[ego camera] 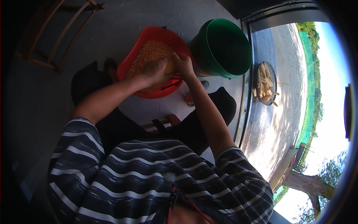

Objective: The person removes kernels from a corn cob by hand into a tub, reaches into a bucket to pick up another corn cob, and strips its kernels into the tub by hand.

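Observation:
Both of my hands meet over a red plastic basin that holds many loose corn kernels. My left hand is closed around an ear of corn, most of which the fingers hide. On the other side of the same ear, my right hand grips it, with the thumb near its upper end. A dark, thin tool lies in the lower right part of the basin, below the hands; its kind cannot be told.
A green plastic bucket stands right of the basin. Beyond the door track, a round basket holds several bare corn cobs. A wooden chair is at the upper left. Some kernels lie scattered on the floor.

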The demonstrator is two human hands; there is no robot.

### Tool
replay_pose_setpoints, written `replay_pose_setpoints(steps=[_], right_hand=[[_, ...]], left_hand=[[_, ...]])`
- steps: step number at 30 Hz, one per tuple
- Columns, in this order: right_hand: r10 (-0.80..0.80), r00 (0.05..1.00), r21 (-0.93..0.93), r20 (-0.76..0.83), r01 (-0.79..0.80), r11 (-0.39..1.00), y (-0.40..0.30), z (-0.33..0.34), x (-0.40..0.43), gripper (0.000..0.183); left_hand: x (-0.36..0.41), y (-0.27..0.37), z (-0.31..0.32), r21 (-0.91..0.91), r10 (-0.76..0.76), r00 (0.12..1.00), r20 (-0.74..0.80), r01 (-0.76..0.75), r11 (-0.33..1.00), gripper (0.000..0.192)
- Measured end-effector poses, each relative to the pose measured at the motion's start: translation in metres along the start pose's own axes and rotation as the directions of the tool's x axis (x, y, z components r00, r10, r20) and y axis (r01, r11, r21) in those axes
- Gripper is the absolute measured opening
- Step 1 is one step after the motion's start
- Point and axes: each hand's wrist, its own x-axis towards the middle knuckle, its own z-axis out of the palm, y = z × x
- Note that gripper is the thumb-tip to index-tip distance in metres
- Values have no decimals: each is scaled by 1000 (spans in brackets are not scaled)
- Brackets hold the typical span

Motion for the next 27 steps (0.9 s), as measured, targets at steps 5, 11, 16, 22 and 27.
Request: replay_pose_setpoints(steps=[5, 11, 16, 22, 27], right_hand=[[-73, 995, -32, -74, 71, 997, 20, -8, 7, 32], [-31, 999, -86, -21, 29, 996, 15, -4, 6, 32], [-15, 998, -27, -65, 13, 1000, -4, -2, -7, 30], [-65, 998, 62, -23, 67, 996, 7, -1, 2, 29], [-111, 992, -55, -58, 108, 993, 11, 0, 2, 29]], left_hand=[[3, 7, 0, -15, 29, 999, -25, -30, 999, 49], [5, 6, 0, -80, 77, 997, -20, -78, 994, 44], [-1, 10, -11, -45, -23, 998, 51, 25, 999, 45], [1, 3, -2, -14, 69, 997, 14, -69, 997, 45], [5, -8, 8, 189, 155, 988, -11, -150, 971, 52]])
